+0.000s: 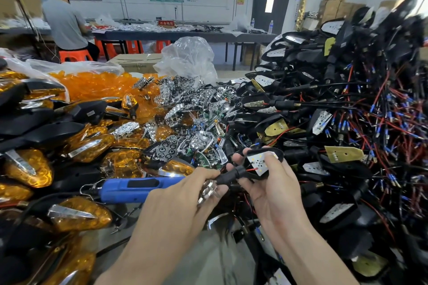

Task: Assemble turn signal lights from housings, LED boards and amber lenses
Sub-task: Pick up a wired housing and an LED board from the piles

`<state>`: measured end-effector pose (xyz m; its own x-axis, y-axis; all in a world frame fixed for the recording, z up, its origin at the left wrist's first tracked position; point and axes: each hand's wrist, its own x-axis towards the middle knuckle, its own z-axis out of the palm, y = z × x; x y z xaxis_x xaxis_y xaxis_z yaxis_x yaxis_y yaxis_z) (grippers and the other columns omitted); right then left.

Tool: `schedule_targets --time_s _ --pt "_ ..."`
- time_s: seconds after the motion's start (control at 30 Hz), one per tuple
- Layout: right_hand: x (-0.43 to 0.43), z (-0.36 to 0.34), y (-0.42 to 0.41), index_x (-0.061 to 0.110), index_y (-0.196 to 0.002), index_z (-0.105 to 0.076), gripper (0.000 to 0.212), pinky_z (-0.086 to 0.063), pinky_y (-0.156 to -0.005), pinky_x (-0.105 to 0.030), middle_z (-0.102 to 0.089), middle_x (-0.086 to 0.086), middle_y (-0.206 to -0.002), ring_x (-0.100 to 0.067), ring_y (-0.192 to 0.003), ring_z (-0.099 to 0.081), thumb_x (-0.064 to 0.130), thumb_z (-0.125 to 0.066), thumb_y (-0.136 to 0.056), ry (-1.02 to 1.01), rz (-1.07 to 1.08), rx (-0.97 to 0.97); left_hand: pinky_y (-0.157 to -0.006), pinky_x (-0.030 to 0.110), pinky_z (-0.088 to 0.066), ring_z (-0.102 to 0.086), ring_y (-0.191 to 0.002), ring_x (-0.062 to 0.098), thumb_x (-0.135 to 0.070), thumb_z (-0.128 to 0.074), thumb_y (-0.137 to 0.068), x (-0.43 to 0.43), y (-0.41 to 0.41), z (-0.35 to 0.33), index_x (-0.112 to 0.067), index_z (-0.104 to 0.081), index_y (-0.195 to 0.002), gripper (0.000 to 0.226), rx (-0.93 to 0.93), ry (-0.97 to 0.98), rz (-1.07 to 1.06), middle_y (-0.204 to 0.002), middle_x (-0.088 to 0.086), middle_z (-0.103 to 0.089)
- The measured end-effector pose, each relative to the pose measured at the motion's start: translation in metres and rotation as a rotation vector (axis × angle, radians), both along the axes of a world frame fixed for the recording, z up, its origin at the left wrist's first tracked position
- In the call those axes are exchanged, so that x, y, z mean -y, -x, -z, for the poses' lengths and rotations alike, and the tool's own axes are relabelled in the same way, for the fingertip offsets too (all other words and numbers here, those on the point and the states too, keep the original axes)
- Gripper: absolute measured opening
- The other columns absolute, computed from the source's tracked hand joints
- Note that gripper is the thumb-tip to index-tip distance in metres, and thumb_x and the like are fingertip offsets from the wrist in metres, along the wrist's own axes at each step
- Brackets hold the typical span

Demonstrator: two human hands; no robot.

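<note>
Cluttered bench: right hand grips the seemingly light, rigid housing by its rim; left hand pinches its stalk, plus a chrome reflector.

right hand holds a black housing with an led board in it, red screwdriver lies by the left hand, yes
No: the head view shows the screwdriver by the left hand is blue, not red. The right hand does hold the housing.
</note>
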<state>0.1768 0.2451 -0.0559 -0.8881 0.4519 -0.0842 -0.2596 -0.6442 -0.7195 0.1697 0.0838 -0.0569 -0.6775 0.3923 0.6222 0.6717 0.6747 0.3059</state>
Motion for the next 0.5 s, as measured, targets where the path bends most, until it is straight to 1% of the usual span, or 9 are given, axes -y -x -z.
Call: schedule_targets --time_s 0.07,0.13,0.2,0.27,0.33,0.37,0.4,0.43,0.5 --pt "0.0004 -0.0001 0.0003 -0.013 -0.129 -0.048 0.032 -0.062 -0.063 -0.038 -0.068 -0.021 -0.096 -0.029 -0.08 -0.076 0.011 -0.04 -0.109 0.016 0.01 -0.002 -0.041 0.013 -0.027 -0.026 -0.04 -0.011 -0.059 -0.045 -0.094 0.0 0.0004 -0.0008 -0.034 -0.066 -0.102 0.033 0.025 -0.03 -0.005 -0.049 -0.025 -0.032" --pt "0.0009 0.0002 0.0004 -0.014 -0.128 -0.049 0.032 -0.062 -0.062 -0.038 -0.068 -0.022 -0.096 -0.03 -0.08 -0.077 0.01 -0.039 -0.109 0.035 0.013 0.001 -0.039 0.017 -0.035 -0.035 -0.042 -0.007 -0.059 -0.045 -0.092 0.0005 -0.0014 -0.0038 -0.035 -0.066 -0.106 0.035 0.05 -0.027 0.01 -0.056 -0.025 -0.047" --pt "0.0014 0.0006 0.0005 -0.015 -0.126 -0.05 0.032 -0.062 -0.061 -0.036 -0.071 -0.021 -0.091 -0.029 -0.078 -0.076 0.01 -0.038 -0.109 0.049 0.007 0.012 -0.037 0.025 -0.045 -0.048 -0.044 -0.001 -0.059 -0.05 -0.094 -0.0004 -0.0026 -0.0044 -0.037 -0.056 -0.119 0.034 0.052 -0.006 0.04 -0.07 -0.022 -0.063" --pt "0.001 0.0002 0.0004 -0.016 -0.125 -0.051 0.033 -0.061 -0.06 -0.035 -0.071 -0.029 -0.098 -0.03 -0.078 -0.075 0.009 -0.038 -0.108 0.048 0.006 0.03 -0.035 0.03 -0.047 -0.051 -0.041 0.003 -0.058 -0.051 -0.09 -0.0026 -0.0031 -0.0054 -0.039 -0.044 -0.123 0.039 0.063 0.022 0.058 -0.072 -0.017 -0.065" --pt "0.0004 -0.0003 0.0 -0.017 -0.126 -0.051 0.034 -0.061 -0.059 -0.035 -0.069 -0.035 -0.105 -0.032 -0.078 -0.074 0.009 -0.039 -0.108 0.042 0.003 0.044 -0.03 0.028 -0.042 -0.046 -0.036 0.003 -0.051 -0.059 -0.083 -0.0044 -0.0039 -0.0057 -0.033 -0.048 -0.115 0.038 0.021 0.097 0.051 -0.063 -0.02 -0.052" --pt "0.0006 -0.0003 -0.0001 -0.016 -0.126 -0.05 0.034 -0.061 -0.059 -0.035 -0.068 -0.035 -0.106 -0.032 -0.077 -0.074 0.009 -0.039 -0.108 0.045 0.004 0.042 -0.029 0.027 -0.04 -0.045 -0.035 0.003 -0.045 -0.066 -0.081 -0.0044 -0.0046 -0.0058 -0.03 -0.053 -0.111 0.036 -0.015 0.124 0.05 -0.064 -0.023 -0.045" --pt "0.0007 -0.0001 0.0 -0.016 -0.127 -0.05 0.033 -0.061 -0.059 -0.036 -0.068 -0.033 -0.106 -0.031 -0.077 -0.075 0.009 -0.039 -0.108 0.049 0.007 0.034 -0.029 0.028 -0.04 -0.047 -0.036 0.004 -0.039 -0.071 -0.08 -0.004 -0.0045 -0.0053 -0.028 -0.058 -0.108 0.033 -0.035 0.129 0.05 -0.067 -0.024 -0.046" --pt "0.0009 0.0002 0.0002 -0.015 -0.127 -0.05 0.033 -0.061 -0.059 -0.036 -0.068 -0.03 -0.105 -0.03 -0.077 -0.075 0.01 -0.039 -0.109 0.05 0.011 0.023 -0.03 0.03 -0.041 -0.049 -0.038 0.006 -0.036 -0.072 -0.082 -0.0029 -0.0034 -0.0042 -0.026 -0.061 -0.106 0.028 -0.049 0.111 0.05 -0.068 -0.023 -0.052" --pt "0.0011 0.0003 0.0006 -0.014 -0.127 -0.051 0.033 -0.062 -0.061 -0.037 -0.07 -0.024 -0.098 -0.03 -0.079 -0.076 0.011 -0.039 -0.109 0.04 0.014 -0.001 -0.032 0.03 -0.043 -0.053 -0.042 0.008 -0.041 -0.061 -0.089 -0.0007 -0.0019 -0.0043 -0.024 -0.067 -0.104 0.023 -0.056 0.057 0.051 -0.073 -0.019 -0.063"
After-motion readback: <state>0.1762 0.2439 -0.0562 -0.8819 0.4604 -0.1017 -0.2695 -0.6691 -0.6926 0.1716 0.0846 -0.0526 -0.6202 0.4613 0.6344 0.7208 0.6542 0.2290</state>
